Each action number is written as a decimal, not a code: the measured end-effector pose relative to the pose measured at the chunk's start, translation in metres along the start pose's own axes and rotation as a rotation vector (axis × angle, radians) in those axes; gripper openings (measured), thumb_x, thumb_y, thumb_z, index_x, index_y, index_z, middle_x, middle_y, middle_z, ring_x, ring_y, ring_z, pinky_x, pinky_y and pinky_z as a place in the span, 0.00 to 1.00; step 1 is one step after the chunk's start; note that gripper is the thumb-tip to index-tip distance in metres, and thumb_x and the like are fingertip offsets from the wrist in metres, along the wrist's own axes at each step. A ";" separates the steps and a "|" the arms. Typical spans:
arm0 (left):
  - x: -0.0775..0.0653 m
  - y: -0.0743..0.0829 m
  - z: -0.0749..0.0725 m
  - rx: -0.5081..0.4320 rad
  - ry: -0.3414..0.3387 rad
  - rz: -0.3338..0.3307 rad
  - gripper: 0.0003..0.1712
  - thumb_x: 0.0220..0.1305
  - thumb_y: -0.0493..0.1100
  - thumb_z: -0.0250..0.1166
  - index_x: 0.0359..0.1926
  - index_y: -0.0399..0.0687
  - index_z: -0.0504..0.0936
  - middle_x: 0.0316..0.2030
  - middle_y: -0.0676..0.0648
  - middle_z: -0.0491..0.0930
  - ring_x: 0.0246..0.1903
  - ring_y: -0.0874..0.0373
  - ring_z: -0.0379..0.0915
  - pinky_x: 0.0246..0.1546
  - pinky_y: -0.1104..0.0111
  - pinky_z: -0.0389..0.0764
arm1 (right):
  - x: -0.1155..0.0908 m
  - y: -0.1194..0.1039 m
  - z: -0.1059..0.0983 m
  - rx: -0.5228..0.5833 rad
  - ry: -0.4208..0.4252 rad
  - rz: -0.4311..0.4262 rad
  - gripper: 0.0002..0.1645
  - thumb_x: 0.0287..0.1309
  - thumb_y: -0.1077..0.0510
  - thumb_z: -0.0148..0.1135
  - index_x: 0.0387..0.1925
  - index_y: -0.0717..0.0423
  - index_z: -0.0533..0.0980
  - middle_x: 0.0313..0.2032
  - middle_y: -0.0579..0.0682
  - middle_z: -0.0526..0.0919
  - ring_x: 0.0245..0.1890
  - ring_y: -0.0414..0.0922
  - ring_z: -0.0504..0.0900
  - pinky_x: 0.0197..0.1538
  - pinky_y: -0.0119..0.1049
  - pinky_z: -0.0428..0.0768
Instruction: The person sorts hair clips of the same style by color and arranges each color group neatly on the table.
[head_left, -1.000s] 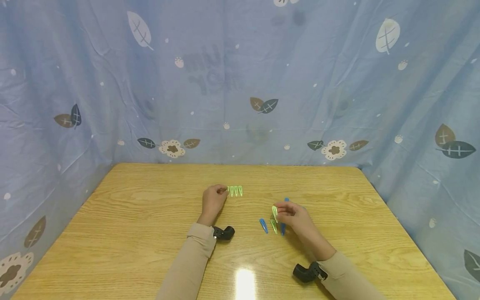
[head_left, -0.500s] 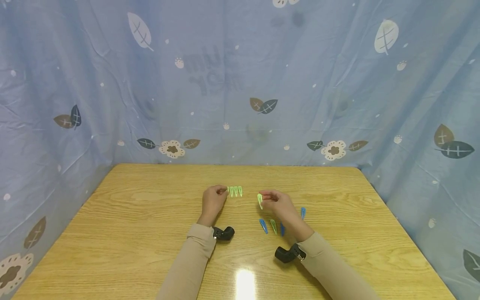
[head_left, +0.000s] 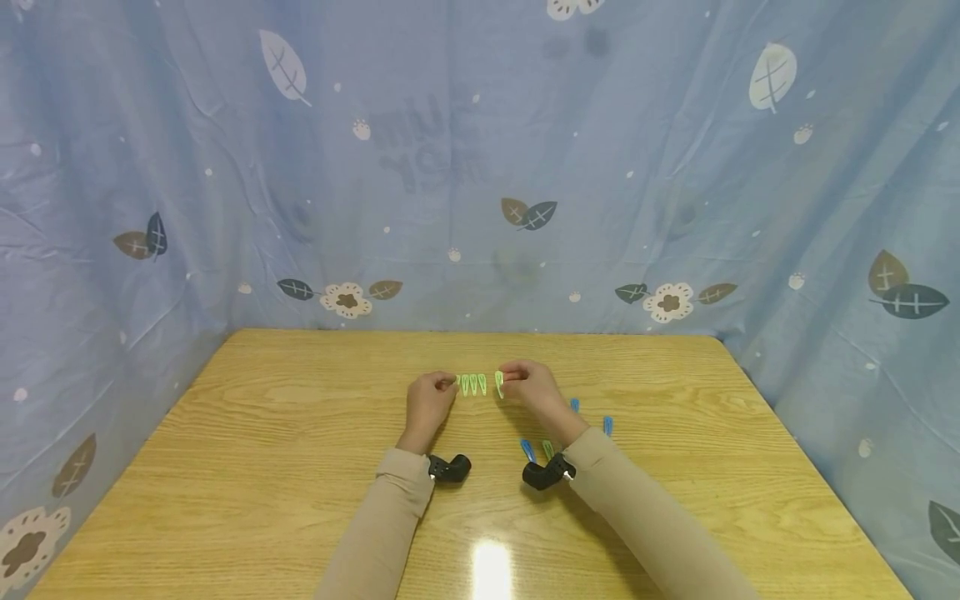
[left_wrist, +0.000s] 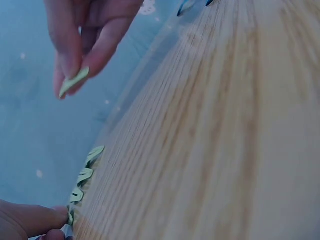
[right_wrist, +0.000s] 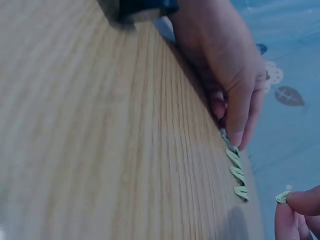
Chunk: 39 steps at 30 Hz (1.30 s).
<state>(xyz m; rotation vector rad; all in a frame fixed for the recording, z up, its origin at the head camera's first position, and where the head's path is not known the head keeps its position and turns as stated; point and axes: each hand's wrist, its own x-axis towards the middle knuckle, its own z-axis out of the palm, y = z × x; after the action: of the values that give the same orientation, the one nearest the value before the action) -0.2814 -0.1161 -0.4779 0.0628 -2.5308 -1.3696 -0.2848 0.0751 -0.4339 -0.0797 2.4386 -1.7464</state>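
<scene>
Raised green clip (head_left: 499, 384) pinched just right of a row of green clips (head_left: 473, 384)

A blue leaf-print curtain (head_left: 480, 167) fills the upper frame and both sides. The wooden table (head_left: 262, 467) ends at mid-frame, its far edge near the row; wood runs well out, left and right of the hands, to slanting side edges. The right hand (head_left: 536, 390), right of centre, pinches the raised clip; the left hand (head_left: 429, 408), left of centre, pinches the row's left-end clip. At lower right of centre, a black wrist camera (head_left: 543, 474) partly covers a loose green clip (head_left: 548, 450) and a blue clip (head_left: 528, 450); two other blue clips (head_left: 607, 426) lie farther right. Both wrist views show the raised clip off the wood, which the head view leaves unclear, and the left fingertips on the end clip.
</scene>
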 end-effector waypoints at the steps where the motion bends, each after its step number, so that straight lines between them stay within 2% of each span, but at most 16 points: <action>1: 0.000 0.000 0.000 -0.001 -0.002 0.000 0.09 0.58 0.38 0.66 0.40 0.41 0.86 0.30 0.45 0.83 0.31 0.54 0.77 0.33 0.64 0.77 | 0.003 0.000 0.002 -0.005 0.004 0.004 0.19 0.55 0.68 0.61 0.51 0.62 0.77 0.39 0.54 0.78 0.39 0.46 0.76 0.41 0.35 0.78; 10: 0.000 0.000 0.001 0.005 0.006 0.001 0.09 0.57 0.38 0.67 0.39 0.41 0.86 0.29 0.45 0.83 0.30 0.54 0.76 0.32 0.64 0.77 | 0.025 0.002 0.013 -0.048 0.023 0.067 0.18 0.52 0.71 0.63 0.47 0.63 0.78 0.39 0.56 0.78 0.36 0.47 0.78 0.39 0.35 0.81; 17: -0.003 -0.001 0.003 0.009 0.007 -0.002 0.09 0.57 0.38 0.67 0.39 0.40 0.86 0.28 0.46 0.82 0.28 0.56 0.74 0.30 0.65 0.75 | 0.032 0.007 0.018 -0.096 0.024 0.078 0.17 0.51 0.71 0.62 0.46 0.64 0.78 0.37 0.56 0.78 0.33 0.46 0.77 0.38 0.34 0.80; 23: -0.003 0.000 0.002 0.007 -0.005 -0.013 0.09 0.57 0.38 0.67 0.39 0.41 0.86 0.28 0.46 0.82 0.27 0.57 0.73 0.29 0.67 0.74 | 0.032 0.009 0.020 -0.156 0.027 0.060 0.18 0.52 0.70 0.62 0.47 0.63 0.78 0.37 0.55 0.79 0.33 0.46 0.77 0.34 0.34 0.79; 33: -0.001 0.000 0.002 0.014 -0.002 -0.007 0.09 0.57 0.38 0.67 0.39 0.41 0.86 0.28 0.46 0.82 0.28 0.57 0.74 0.29 0.67 0.75 | 0.031 0.004 0.020 -0.322 0.038 -0.013 0.13 0.54 0.69 0.58 0.44 0.65 0.79 0.36 0.57 0.82 0.24 0.42 0.75 0.26 0.32 0.72; 39: -0.001 0.000 0.001 -0.004 0.007 0.005 0.09 0.57 0.37 0.67 0.39 0.40 0.86 0.28 0.45 0.82 0.28 0.55 0.75 0.31 0.64 0.76 | 0.030 0.003 0.019 -0.319 0.036 -0.004 0.13 0.54 0.68 0.59 0.44 0.65 0.79 0.34 0.57 0.82 0.24 0.42 0.75 0.26 0.31 0.72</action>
<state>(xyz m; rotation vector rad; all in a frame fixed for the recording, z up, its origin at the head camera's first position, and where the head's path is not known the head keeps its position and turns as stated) -0.2805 -0.1149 -0.4788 0.0599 -2.5210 -1.3705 -0.3119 0.0545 -0.4454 -0.0869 2.7216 -1.3554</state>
